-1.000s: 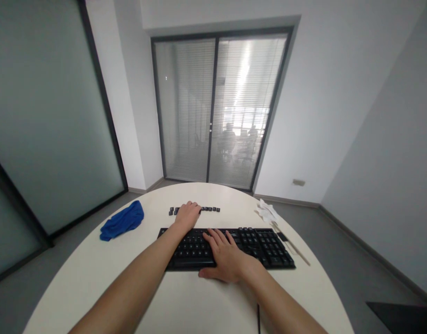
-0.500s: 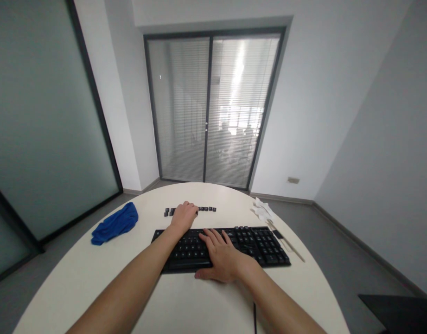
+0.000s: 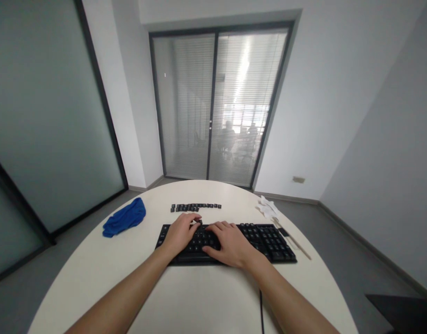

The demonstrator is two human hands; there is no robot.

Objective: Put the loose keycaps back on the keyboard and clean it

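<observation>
A black keyboard (image 3: pixel 276 243) lies across the table, with its cable running toward me. My left hand (image 3: pixel 180 235) is over the keyboard's left part, thumb and index finger closed on a small dark keycap (image 3: pixel 199 221) at the back edge. My right hand (image 3: pixel 230 243) rests on the middle of the keyboard, its fingers apart and bent, holding nothing. Behind the keyboard, several loose black keycaps (image 3: pixel 185 207) lie in two rows.
The round cream table (image 3: pixel 199 297) has a crumpled blue cloth (image 3: pixel 125 217) at the left. At the right lie a white crumpled piece (image 3: pixel 267 208) and a thin stick (image 3: pixel 300 246). A dark object (image 3: pixel 404 311) shows at the lower right, beyond the table.
My left hand has moved back from the loose keycaps to the keyboard's rear edge, uncovering more of the rows. My right hand stays on the keyboard, its fingers more bent. The view has shifted slightly.
</observation>
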